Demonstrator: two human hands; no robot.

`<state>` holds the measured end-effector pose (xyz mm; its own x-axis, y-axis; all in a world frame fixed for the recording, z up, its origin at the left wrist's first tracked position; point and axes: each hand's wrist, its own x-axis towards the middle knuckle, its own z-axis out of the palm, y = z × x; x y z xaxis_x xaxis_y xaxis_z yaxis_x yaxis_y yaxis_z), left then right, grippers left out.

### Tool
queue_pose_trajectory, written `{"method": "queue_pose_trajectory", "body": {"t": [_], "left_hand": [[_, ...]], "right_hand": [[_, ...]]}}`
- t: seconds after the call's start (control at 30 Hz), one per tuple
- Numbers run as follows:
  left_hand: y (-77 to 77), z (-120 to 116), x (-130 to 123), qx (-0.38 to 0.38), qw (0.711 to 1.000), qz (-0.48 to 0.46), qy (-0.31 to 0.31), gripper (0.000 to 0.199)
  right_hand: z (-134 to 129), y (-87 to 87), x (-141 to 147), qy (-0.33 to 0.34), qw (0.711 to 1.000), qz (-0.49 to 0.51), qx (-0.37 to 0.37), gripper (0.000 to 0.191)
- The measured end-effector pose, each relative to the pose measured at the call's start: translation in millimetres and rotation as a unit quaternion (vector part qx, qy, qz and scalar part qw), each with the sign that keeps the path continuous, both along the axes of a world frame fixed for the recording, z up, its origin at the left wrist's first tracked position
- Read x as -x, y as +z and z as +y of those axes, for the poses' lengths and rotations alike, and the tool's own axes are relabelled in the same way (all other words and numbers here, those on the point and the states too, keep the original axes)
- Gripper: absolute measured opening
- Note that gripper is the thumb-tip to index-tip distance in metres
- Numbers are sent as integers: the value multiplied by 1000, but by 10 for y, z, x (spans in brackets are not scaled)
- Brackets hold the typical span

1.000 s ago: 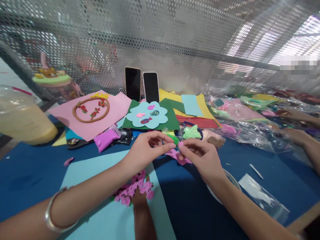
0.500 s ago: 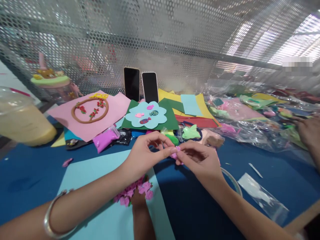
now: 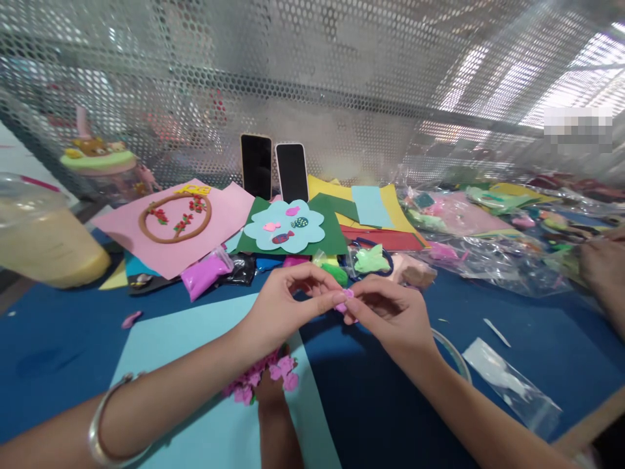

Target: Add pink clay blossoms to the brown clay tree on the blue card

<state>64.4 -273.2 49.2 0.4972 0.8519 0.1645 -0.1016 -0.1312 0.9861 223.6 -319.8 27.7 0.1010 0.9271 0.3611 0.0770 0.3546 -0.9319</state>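
Between the fingertips of my left hand (image 3: pixel 297 299) and my right hand (image 3: pixel 388 306) is a small piece of pink clay (image 3: pixel 346 303), pinched from both sides. Fingers cover most of it, so its full shape is hidden. Under my left forearm lies a light blue sheet (image 3: pixel 195 332) with a clay tree: a brown trunk (image 3: pixel 278 423) topped by pink clay blossoms (image 3: pixel 286 371) and bits of green. My left arm hides part of the blossoms. A loose pink clay bit (image 3: pixel 131 319) rests on the table left of the sheet.
Behind my hands are a pink sheet (image 3: pixel 229 202) with a brown clay ring, a blue flower-shaped card (image 3: pixel 258 228), clay packets (image 3: pixel 208 273) and two upright phones (image 3: pixel 291 172). A drink cup (image 3: pixel 43 234) stands left. A tape roll (image 3: pixel 454 352), plastic bag (image 3: pixel 512 384) and another person's hand (image 3: pixel 603 267) are right.
My hands stay almost in place, the fingertips shifting slightly on the pink clay. At the far right, the other person's hand has moved a little. The view tilts very slightly.
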Motion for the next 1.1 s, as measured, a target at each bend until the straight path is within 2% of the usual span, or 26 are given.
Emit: {"method": "queue_pose_trajectory", "body": {"t": [0.17, 0.83, 1.1], "left_hand": [[10, 15, -1, 2, 1000, -1, -20, 9], [-2, 2, -18, 8, 1000, 5, 18, 14], [42, 31, -6, -11, 1000, 23, 16, 13]], "right_hand": [[0, 7, -2, 5, 999, 31, 17, 2], [-3, 19, 3, -4, 1000, 6, 22, 5], [1, 35, 14, -20, 998, 47, 35, 7]]}}
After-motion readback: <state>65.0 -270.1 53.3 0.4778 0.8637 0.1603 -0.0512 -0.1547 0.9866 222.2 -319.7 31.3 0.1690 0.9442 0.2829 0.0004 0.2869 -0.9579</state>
